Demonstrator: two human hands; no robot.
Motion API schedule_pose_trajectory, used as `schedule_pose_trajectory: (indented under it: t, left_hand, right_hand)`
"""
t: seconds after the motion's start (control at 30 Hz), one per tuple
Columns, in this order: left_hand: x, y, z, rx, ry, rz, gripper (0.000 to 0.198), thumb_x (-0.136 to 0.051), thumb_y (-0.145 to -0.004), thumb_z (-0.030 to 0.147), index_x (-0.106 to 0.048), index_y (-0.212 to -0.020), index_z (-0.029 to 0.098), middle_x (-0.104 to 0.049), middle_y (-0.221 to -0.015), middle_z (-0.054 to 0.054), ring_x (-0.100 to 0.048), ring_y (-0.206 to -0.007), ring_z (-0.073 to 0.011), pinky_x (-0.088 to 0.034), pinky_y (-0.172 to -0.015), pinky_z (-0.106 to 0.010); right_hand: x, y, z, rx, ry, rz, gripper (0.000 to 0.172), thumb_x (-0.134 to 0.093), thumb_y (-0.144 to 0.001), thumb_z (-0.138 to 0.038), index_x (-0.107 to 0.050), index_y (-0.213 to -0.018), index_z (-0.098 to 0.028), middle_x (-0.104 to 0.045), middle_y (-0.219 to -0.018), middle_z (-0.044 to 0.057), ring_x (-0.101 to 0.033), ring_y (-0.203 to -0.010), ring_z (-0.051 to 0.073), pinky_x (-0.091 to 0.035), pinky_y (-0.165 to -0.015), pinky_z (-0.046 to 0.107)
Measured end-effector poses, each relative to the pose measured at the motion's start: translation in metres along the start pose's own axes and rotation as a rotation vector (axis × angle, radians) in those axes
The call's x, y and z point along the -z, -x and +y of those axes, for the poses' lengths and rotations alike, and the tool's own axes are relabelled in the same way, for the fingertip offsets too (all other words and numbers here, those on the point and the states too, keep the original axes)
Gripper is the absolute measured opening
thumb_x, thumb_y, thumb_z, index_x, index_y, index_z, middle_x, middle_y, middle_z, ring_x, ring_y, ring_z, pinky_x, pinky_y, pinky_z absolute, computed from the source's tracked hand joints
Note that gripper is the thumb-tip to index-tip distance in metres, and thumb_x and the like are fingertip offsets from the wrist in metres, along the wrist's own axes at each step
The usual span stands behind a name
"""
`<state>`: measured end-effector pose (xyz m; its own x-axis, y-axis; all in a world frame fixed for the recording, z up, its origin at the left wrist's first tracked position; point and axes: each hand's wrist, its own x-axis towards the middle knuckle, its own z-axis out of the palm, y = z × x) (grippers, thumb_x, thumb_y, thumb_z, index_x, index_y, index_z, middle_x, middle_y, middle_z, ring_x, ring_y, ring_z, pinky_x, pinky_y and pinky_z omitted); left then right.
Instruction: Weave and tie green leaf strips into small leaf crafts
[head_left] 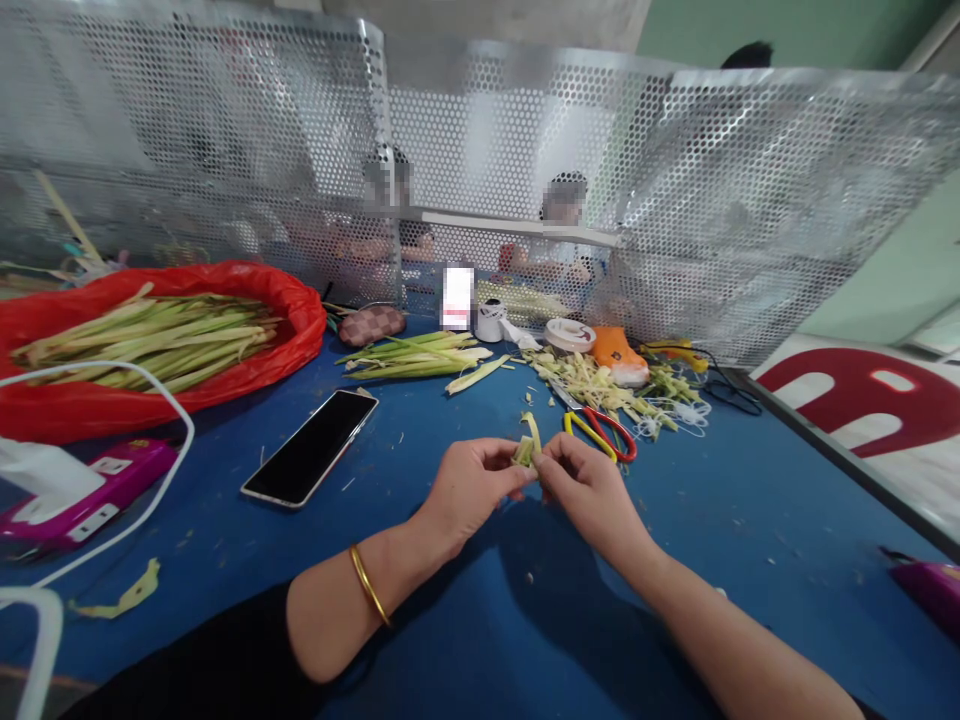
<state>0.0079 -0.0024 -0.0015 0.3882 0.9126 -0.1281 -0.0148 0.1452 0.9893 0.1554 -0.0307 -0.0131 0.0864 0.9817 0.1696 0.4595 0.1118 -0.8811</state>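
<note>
Close together over the blue table point(420, 420), both my hands pinch one small piece of folded pale green leaf point(524, 452). My left hand point(472, 485), with a gold bangle on its wrist, grips its left side between thumb and fingers. On the other side my right hand point(589, 490) pinches the leaf strip, whose loose end curls upward. Just beyond my right hand lie scissors point(611, 435) with red and yellow handles. Behind them is a heap of leaf scraps point(592, 380). A bundle of long green leaves point(420, 355) rests farther back.
A red plastic bag point(300, 300) full of long leaves stands at left. Nearby are a dark-screened phone point(311, 450), a purple power strip point(127, 490) and a white cable point(184, 440). Tape point(570, 335) and an orange packet point(619, 350) lie before the perforated metal screen point(495, 130).
</note>
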Motion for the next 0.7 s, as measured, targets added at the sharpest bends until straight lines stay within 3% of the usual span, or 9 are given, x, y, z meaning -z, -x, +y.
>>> schedule_pose_trajectory:
  t: [0.2, 0.3, 0.4, 0.57, 0.7]
  left_hand:
    - [0.005, -0.003, 0.001, 0.02, 0.066, 0.034, 0.016, -0.068, -0.066, 0.023, -0.073, -0.079, 0.014, -0.063, -0.063, -0.001, -0.049, -0.052, -0.0082, -0.032, -0.046, -0.02]
    - [0.007, -0.004, 0.002, 0.049, 0.095, 0.046, 0.015, -0.07, -0.065, 0.023, -0.072, -0.075, 0.014, -0.064, -0.066, -0.002, -0.05, -0.053, -0.0083, -0.032, -0.046, -0.019]
    - [0.006, -0.003, 0.002, 0.051, 0.09, 0.047, 0.016, -0.069, -0.065, 0.024, -0.073, -0.077, 0.014, -0.065, -0.066, -0.003, -0.052, -0.054, -0.0091, -0.033, -0.047, -0.019]
    - [0.004, -0.003, 0.0, 0.034, 0.07, 0.067, 0.017, -0.069, -0.067, 0.024, -0.074, -0.08, 0.014, -0.062, -0.061, -0.001, -0.051, -0.053, -0.0088, -0.034, -0.047, -0.02]
    - [0.005, -0.005, -0.001, 0.013, 0.103, 0.1, 0.019, -0.069, -0.068, 0.026, -0.074, -0.081, 0.013, -0.06, -0.06, 0.0, -0.045, -0.049, -0.0066, -0.033, -0.048, -0.02]
  right_hand:
    - [0.011, -0.006, -0.007, -0.173, -0.384, -0.227, 0.033, -0.061, -0.079, -0.05, -0.057, -0.073, -0.018, -0.061, -0.065, -0.001, -0.057, -0.055, 0.012, -0.047, -0.059, 0.027]
    - [0.018, -0.008, -0.008, -0.217, -0.43, -0.318, 0.03, -0.068, -0.075, -0.046, -0.06, -0.078, -0.017, -0.064, -0.07, 0.001, -0.059, -0.06, 0.013, -0.049, -0.065, 0.028]
    - [0.017, -0.009, -0.005, -0.181, -0.41, -0.324, 0.027, -0.071, -0.072, -0.041, -0.06, -0.078, -0.017, -0.062, -0.069, -0.001, -0.058, -0.061, 0.012, -0.05, -0.064, 0.028]
    - [0.008, -0.003, -0.003, 0.02, -0.064, -0.204, 0.017, -0.063, -0.078, -0.033, -0.053, -0.072, -0.02, -0.057, -0.061, -0.004, -0.055, -0.056, 0.012, -0.045, -0.054, 0.024]
    - [0.009, 0.004, -0.007, 0.219, 0.338, -0.058, 0.01, -0.056, -0.086, -0.03, -0.057, -0.09, -0.021, -0.063, -0.067, -0.001, -0.056, -0.058, 0.014, -0.04, -0.051, 0.024]
